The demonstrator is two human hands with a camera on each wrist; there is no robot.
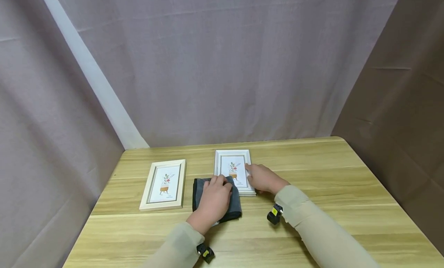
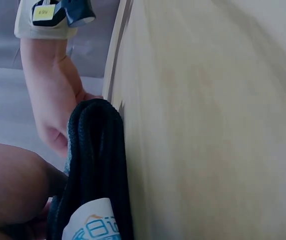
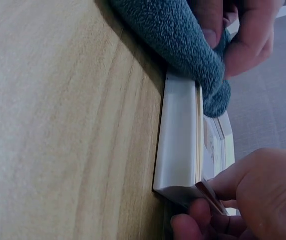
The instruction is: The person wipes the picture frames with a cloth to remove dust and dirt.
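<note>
My left hand (image 1: 214,198) lies over a folded dark grey towel (image 1: 235,208) with black edging, its fingers curled into the cloth. In the right wrist view, the thumb and fingers of that hand pinch the towel (image 3: 165,37), which overlaps the near left corner of a white picture frame (image 3: 178,145). My right hand (image 1: 265,178) grips the right edge of this white frame (image 1: 217,162), thumb above and fingers at its side. A flower-pot print shows inside it, partly covered by the towel. The left wrist view shows a white label (image 2: 95,222) with blue print on the towel's folds.
A cream picture frame (image 1: 149,187) with a similar print lies face up to the left of the towel. Both frames rest on the wooden table (image 1: 347,206). Grey curtains (image 1: 236,67) hang behind the table's back edge, and a brown one (image 1: 399,106) on the right.
</note>
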